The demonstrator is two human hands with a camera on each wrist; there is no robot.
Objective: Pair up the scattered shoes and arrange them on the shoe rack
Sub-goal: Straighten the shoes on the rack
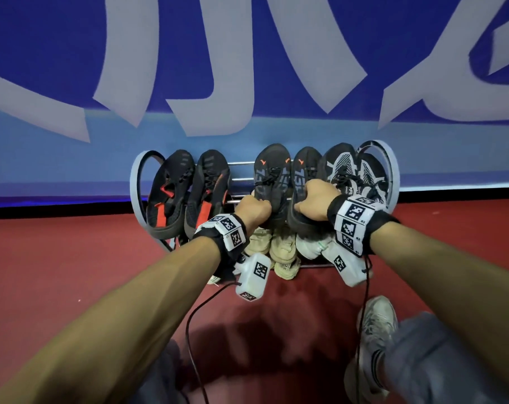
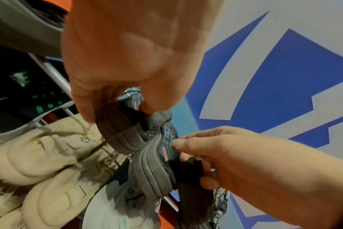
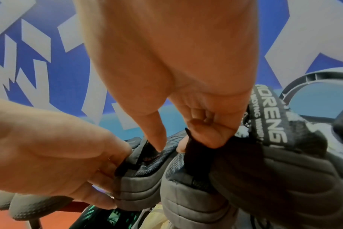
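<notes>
The shoe rack (image 1: 136,182) stands against the blue wall, and its top tier looks close to full. At the rack's left end sits a black pair with red accents (image 1: 189,193); at its right end sits a black-and-white knit pair (image 1: 355,170); between them lies the dark grey pair with orange marks, each shoe held by one hand. The left hand (image 1: 251,211) pinches the heel collar of the left grey shoe (image 1: 272,176), thumb inside the opening and fingers over the back, as the left wrist view shows. The right hand (image 1: 313,202) pinches the heel tab of the right grey shoe (image 1: 304,182) in the same way, its index finger pointing loose. Both toes rest on the rack's upper bars, while the heels hang over the front edge, so I judge this pair is being seated rather than finished. On the rack's lower tier, directly beneath the hands, sit a beige pair (image 1: 276,249) and at least one white shoe with green marks (image 1: 311,246); its mate is hidden behind the wrist gear. No loose shoes show on the red floor (image 1: 72,258) in front of the rack, so what is left appears to be pushing this pair home and letting go.
</notes>
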